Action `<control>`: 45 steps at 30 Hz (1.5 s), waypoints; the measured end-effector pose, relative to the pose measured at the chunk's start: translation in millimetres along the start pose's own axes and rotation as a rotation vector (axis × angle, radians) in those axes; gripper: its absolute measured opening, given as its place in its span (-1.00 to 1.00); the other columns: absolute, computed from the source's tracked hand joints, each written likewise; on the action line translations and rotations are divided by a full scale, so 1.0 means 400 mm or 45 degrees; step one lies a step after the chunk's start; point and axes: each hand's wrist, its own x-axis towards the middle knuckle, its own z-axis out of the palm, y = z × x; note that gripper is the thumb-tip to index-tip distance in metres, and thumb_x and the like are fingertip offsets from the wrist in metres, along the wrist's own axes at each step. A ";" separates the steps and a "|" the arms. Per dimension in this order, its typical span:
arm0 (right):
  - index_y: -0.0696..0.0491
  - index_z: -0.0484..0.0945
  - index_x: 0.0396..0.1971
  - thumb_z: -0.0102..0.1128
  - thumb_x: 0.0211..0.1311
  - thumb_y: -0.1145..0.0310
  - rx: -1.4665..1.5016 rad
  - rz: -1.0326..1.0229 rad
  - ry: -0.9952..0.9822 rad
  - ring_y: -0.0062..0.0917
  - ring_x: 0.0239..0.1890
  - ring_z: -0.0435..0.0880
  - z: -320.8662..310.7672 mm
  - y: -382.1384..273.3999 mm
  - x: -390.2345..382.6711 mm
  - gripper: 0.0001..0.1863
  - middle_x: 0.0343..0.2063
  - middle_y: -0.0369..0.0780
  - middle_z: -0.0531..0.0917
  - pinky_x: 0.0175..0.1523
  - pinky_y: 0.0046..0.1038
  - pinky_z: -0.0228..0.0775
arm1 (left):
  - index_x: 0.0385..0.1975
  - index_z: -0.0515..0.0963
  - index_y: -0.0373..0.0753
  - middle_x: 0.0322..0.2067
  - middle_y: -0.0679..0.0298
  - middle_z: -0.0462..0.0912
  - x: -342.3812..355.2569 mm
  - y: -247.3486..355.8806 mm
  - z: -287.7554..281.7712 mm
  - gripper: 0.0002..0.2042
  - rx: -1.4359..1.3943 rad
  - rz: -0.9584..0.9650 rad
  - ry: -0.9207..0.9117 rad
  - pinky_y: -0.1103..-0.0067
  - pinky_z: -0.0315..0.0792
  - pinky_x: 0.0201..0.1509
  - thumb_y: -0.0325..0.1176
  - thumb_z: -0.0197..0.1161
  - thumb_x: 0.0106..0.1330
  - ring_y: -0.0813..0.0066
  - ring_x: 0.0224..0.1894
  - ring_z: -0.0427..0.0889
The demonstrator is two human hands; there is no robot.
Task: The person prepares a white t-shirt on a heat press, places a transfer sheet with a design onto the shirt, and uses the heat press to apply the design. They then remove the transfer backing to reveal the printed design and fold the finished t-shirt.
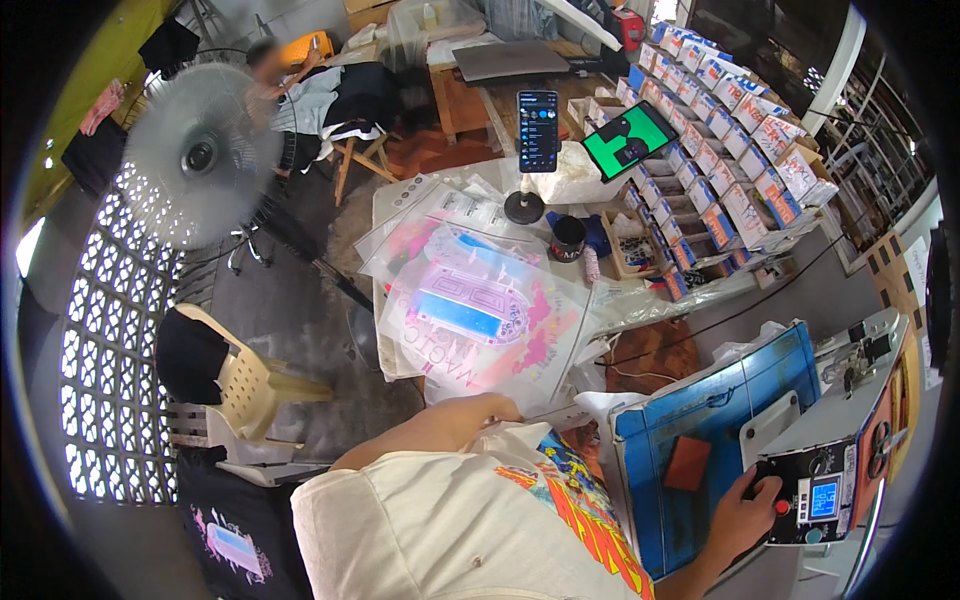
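Observation:
My right hand (748, 512) is at the control box (805, 465) of a heat press, its fingers curled against the near edge beside a red button. A lit blue display (824, 498) shows on that box. Left of the hand lies the press's blue flat plate (725, 400), with a reddish-brown block (687, 463) on it. My left hand (492, 408) rests close in front of my body by the table edge; its fingers are mostly hidden. Beyond it, printed transfer sheets (470, 305) with pink, purple and blue designs lie overlapped on the table.
A phone (538, 130) on a stand, a tablet (630, 140) and a dark mug (567, 238) stand behind the sheets. Rows of small boxes (715, 140) rise at right. At left are a spinning fan (200, 155), a plastic chair (255, 380) and a printed black shirt (230, 530). Another person (265, 90) sits farther back.

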 end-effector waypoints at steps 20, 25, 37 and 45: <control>0.06 0.43 -0.19 0.30 0.31 0.14 0.073 -0.193 -0.080 -0.03 -0.41 0.69 -0.050 0.111 -0.059 -0.67 -0.47 -0.04 0.65 -0.34 -0.06 0.45 | -0.08 0.72 -0.33 0.06 0.04 0.70 0.130 -0.021 0.175 -0.34 1.126 -0.183 -0.288 0.28 0.51 0.09 0.24 0.32 0.18 0.15 0.06 0.67; 0.02 0.46 -0.24 0.39 0.23 0.24 0.106 -0.124 -0.183 -0.14 -0.55 0.66 -0.003 0.193 -0.103 -0.72 -0.59 -0.16 0.61 -0.43 -0.15 0.44 | 0.04 0.55 -0.43 -0.21 0.09 0.70 -0.103 0.081 0.156 -0.58 -0.613 -0.301 0.005 0.34 0.66 -0.17 -0.25 0.39 0.32 0.32 -0.26 0.72; 0.10 0.47 -0.57 0.41 0.24 0.13 -0.418 0.507 0.009 -0.11 -0.51 0.57 -0.081 0.437 -0.253 -0.60 -0.63 -0.13 0.55 -0.34 -0.12 0.39 | 0.04 0.54 -0.20 -0.06 0.22 0.63 0.074 0.065 -0.049 -0.67 -0.452 -0.550 0.180 0.33 0.55 0.02 -0.12 0.19 0.45 0.26 -0.11 0.64; 0.23 0.64 -0.25 0.23 0.34 -0.16 -0.591 1.089 0.061 0.02 -0.09 0.63 -0.160 0.580 -0.343 -0.39 -0.25 0.05 0.70 0.07 -0.05 0.41 | -0.15 0.62 -0.29 -0.28 0.25 0.70 0.246 0.368 -0.197 -0.79 -0.601 0.240 0.368 0.48 0.57 -0.10 -0.28 0.22 0.43 0.40 -0.26 0.67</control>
